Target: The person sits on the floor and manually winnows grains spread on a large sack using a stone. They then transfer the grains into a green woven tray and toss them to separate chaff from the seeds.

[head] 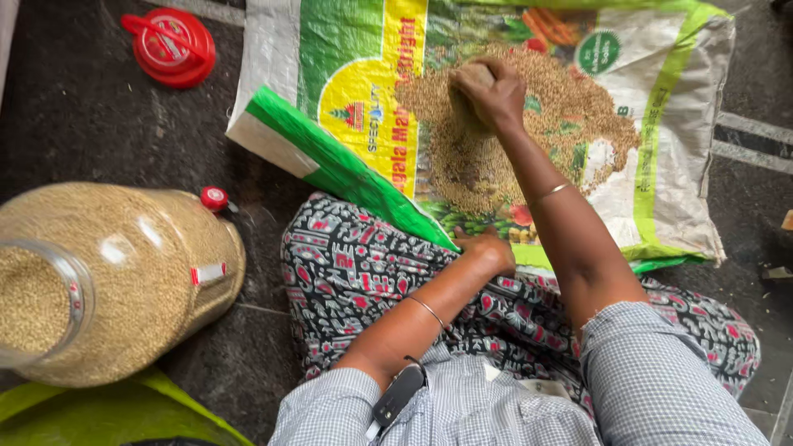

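Observation:
A printed green, yellow and white woven sack (669,124) lies flat on the dark floor with a spread of small tan grain (570,107) on it. My right hand (487,87) reaches out over the grain, fingers curled and closed around a fistful of it. My left hand (487,248) rests on the near edge of the sack, by its folded green corner, pressing it down at my knee. I sit cross-legged in patterned black, red and white cloth (355,264).
A large clear plastic jar (124,281) filled with the same grain stands at the left, its mouth open. Its red lid (169,45) lies on the floor at upper left. A green sack edge (107,413) shows at bottom left.

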